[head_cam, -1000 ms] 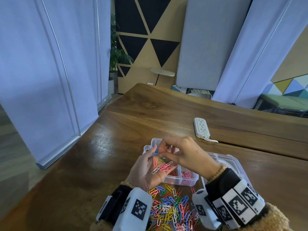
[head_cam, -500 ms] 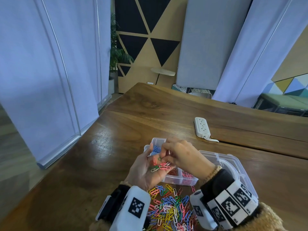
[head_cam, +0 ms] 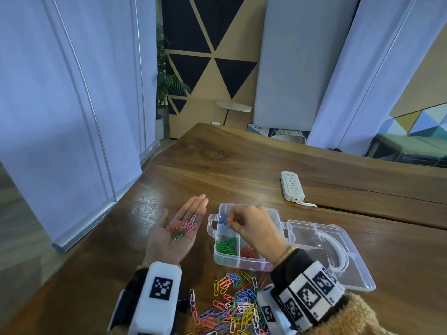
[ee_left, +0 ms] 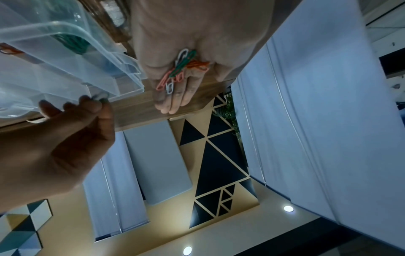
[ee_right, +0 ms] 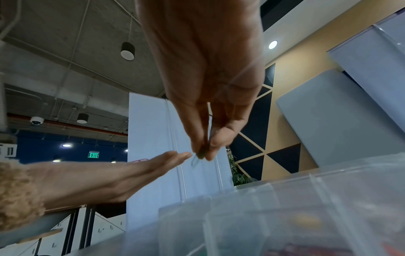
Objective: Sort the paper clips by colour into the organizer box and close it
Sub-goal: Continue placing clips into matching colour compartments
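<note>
My left hand lies flat, palm up, left of the organizer box. Several pink, red, green and white paper clips rest on the palm, also seen in the left wrist view as clips. My right hand hovers over the box's far-left compartment, which holds blue clips. Its thumb and finger pinch one paper clip; the colour is unclear. Green clips and red clips fill the near compartments. A loose mixed pile lies in front of the box.
The box's clear lid lies open flat to the right. A white power strip sits farther back on the wooden table. The table's left edge runs diagonally near my left arm.
My hands have parted. The left hand moved left and flattened out with the clips on its palm. The right hand carried one clip over the blue compartment.
</note>
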A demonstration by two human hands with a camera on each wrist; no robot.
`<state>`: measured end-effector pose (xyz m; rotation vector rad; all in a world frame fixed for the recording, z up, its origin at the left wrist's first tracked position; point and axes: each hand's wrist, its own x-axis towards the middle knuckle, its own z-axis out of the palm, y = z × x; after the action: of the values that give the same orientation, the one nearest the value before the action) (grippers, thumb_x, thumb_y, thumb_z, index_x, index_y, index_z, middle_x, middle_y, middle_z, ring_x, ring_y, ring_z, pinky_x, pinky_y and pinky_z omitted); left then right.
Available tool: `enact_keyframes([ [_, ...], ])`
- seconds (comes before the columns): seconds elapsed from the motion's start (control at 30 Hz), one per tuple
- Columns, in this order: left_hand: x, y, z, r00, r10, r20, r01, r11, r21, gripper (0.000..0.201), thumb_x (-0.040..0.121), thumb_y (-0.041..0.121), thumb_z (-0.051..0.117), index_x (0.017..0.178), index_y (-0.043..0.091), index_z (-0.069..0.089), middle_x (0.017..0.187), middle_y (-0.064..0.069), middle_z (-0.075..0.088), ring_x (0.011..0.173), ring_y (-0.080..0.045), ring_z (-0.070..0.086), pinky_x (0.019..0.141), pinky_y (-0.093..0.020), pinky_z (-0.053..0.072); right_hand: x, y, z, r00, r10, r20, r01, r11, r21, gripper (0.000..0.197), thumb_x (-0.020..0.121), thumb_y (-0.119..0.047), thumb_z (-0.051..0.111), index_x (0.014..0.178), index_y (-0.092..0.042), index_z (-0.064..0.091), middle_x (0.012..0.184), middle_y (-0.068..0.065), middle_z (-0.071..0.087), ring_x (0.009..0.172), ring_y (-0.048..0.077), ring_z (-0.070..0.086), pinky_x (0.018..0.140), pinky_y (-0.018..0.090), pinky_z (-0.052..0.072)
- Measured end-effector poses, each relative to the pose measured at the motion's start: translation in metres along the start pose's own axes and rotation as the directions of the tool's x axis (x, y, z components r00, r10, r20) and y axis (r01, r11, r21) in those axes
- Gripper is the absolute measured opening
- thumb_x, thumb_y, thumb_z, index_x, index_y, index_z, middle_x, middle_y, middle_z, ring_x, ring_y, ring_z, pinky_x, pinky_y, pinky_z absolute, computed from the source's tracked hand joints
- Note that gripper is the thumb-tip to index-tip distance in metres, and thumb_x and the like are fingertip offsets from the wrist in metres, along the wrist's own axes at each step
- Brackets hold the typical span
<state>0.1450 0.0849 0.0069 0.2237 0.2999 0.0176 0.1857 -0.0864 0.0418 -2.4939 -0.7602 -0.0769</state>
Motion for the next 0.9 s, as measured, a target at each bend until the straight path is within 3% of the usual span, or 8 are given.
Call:
enact_keyframes([
  [0.17,-0.005,-0.014,0.006,0.999,-0.042,-0.010,0.042,0.998,0.036,0.069,0.101,0.047,0.025,0.128,-0.013,0.048,0.125,-0.033,0.056,0.121,-0.040,0.053,0.102,-0.047,0.043,-0.005,-0.004,-0.005,0.981,-0.178,-0.082,0.172,0.983,-0.072,0.006,0.089,-0.017,0.057,0.090,-0.017,0.063,0.084,-0.009,0.058,0.078,0.005,0.051,0.074,0.018,0.045],
  [0.33,-0.007,-0.029,0.008,0.993,-0.108,-0.043,0.114,0.975,0.193,0.080,0.100,0.052,0.024,0.099,-0.016,0.067,0.105,-0.029,0.067,0.096,-0.034,0.067,0.087,-0.040,0.052,-0.009,-0.023,-0.003,0.900,-0.434,-0.039,0.434,0.901,-0.003,0.008,0.084,-0.016,0.063,0.091,-0.016,0.066,0.092,-0.008,0.058,0.083,0.008,0.051,0.070,0.029,0.051],
  [0.4,-0.007,-0.031,0.006,0.989,-0.144,-0.034,0.148,0.955,0.257,0.084,0.099,0.055,0.019,0.110,-0.016,0.062,0.120,-0.029,0.061,0.118,-0.033,0.057,0.111,-0.034,0.035,-0.010,-0.029,0.001,0.913,-0.406,0.032,0.407,0.912,-0.048,0.012,0.086,-0.017,0.061,0.096,-0.013,0.067,0.096,0.003,0.058,0.089,0.017,0.052,0.070,0.041,0.051],
  [0.5,-0.007,-0.032,0.002,0.985,-0.172,-0.014,0.167,0.930,0.327,0.079,0.099,0.055,0.014,0.133,-0.011,0.043,0.133,-0.028,0.052,0.134,-0.033,0.042,0.120,-0.029,0.012,-0.010,-0.034,0.005,0.938,-0.318,0.136,0.334,0.935,-0.117,0.020,0.091,-0.019,0.054,0.104,-0.008,0.064,0.105,0.007,0.054,0.099,0.020,0.049,0.076,0.040,0.047],
  [0.67,-0.009,-0.040,0.005,0.988,-0.156,-0.003,0.151,0.954,0.259,0.066,0.104,0.041,0.022,0.113,-0.014,0.059,0.112,-0.033,0.063,0.112,-0.033,0.061,0.106,-0.028,0.038,-0.007,-0.030,0.009,0.928,-0.369,0.059,0.372,0.926,-0.065,0.012,0.089,-0.014,0.056,0.093,-0.005,0.063,0.095,0.009,0.062,0.092,0.022,0.055,0.075,0.040,0.048],
  [0.77,-0.007,-0.046,0.008,0.992,-0.125,-0.030,0.128,0.973,0.193,0.048,0.105,0.026,0.029,0.093,-0.006,0.064,0.081,-0.028,0.069,0.068,-0.032,0.070,0.059,-0.035,0.058,-0.005,-0.026,0.005,0.954,-0.298,-0.030,0.299,0.953,0.053,0.004,0.089,-0.015,0.057,0.088,-0.014,0.061,0.082,0.001,0.066,0.077,0.015,0.064,0.068,0.034,0.054],
  [0.83,-0.010,-0.046,0.013,0.991,-0.136,-0.014,0.136,0.973,0.185,0.041,0.104,0.022,0.031,0.104,-0.008,0.060,0.097,-0.030,0.068,0.084,-0.040,0.070,0.067,-0.051,0.057,-0.004,-0.022,-0.004,0.976,-0.195,-0.094,0.208,0.964,0.164,0.005,0.090,-0.015,0.057,0.092,-0.016,0.062,0.081,-0.004,0.066,0.072,0.003,0.064,0.065,0.018,0.054],
  [0.9,-0.009,-0.040,0.013,0.987,-0.161,-0.008,0.160,0.977,0.137,0.042,0.102,0.021,0.033,0.116,-0.012,0.055,0.113,-0.031,0.064,0.105,-0.043,0.062,0.083,-0.053,0.048,-0.003,-0.017,-0.013,0.972,-0.112,-0.205,0.152,0.969,0.192,0.005,0.087,-0.014,0.060,0.090,-0.015,0.064,0.075,-0.013,0.062,0.067,-0.007,0.059,0.064,0.006,0.046],
])
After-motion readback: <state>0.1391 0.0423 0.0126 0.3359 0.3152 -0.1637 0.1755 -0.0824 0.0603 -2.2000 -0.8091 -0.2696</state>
